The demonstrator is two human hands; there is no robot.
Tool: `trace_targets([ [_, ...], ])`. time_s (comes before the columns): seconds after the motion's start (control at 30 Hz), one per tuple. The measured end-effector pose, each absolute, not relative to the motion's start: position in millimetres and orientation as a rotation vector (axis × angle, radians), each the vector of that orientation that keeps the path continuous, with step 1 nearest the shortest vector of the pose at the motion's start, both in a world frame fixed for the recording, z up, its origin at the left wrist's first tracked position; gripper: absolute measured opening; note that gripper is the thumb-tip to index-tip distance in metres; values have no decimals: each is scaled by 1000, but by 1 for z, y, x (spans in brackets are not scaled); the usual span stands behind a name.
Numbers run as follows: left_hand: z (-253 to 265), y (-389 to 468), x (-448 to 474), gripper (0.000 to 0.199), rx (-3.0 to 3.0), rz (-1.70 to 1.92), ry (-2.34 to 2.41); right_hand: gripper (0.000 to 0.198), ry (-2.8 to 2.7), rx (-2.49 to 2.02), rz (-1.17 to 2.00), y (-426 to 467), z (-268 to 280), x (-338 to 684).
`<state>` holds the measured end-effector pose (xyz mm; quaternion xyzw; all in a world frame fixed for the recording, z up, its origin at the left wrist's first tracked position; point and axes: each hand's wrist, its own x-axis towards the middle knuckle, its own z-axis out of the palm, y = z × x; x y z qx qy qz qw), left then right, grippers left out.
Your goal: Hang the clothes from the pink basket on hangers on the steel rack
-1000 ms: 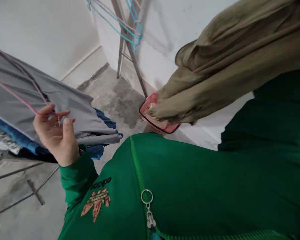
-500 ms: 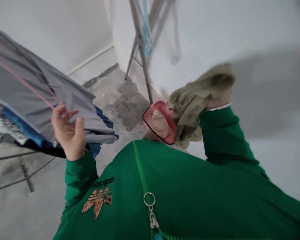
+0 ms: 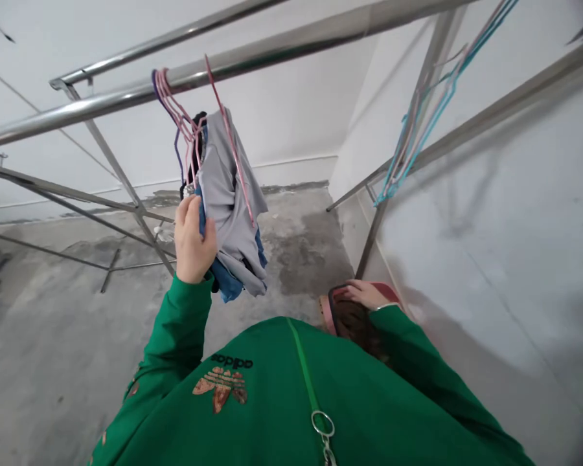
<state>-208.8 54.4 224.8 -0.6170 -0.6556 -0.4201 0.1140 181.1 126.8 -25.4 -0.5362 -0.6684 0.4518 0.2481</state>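
Head | pink basket (image 3: 326, 314): brown cloth (image 3: 357, 320) inside | right fingers (image 3: 354, 288) over it | left fingers (image 3: 187, 207) at blue garment (image 3: 202, 220) (grips: cannot tell)

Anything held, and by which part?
Cannot tell: left hand at the edge of the hanging clothes, right hand at the pink basket; neither grip shows clearly.

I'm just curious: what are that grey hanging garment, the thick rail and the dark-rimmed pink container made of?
Grey hanging garment: cloth, matte, since it drapes in soft folds; the fibre is unclear.
Thick rail: metal, probably steel, with a polished finish showing bright streaks.
Dark-rimmed pink container: perhaps plastic, judging by its smooth, even colour, but it's partly hidden.
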Motion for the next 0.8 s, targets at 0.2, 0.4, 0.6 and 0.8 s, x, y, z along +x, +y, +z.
trace_targets([
  [0.2, 222, 122, -237, 71, -1910, -1235, -1942, 26, -2088, -1387, 1455, 139, -13, 93],
  [0.4, 227, 139, -240, 75, -1882, -1164, -1990, 29, -2261, -1142, 1504, 129, 11, 61],
  [0.6, 221, 114, -219, 68, -1684, -1187, -1912, 31, -2228, -937, 1446, 129, 35, 45],
  [0.8, 198, 78, -194, 49, -1836, -1014, -1702, 54, -2124, -615, 1354, 122, 78, 6],
])
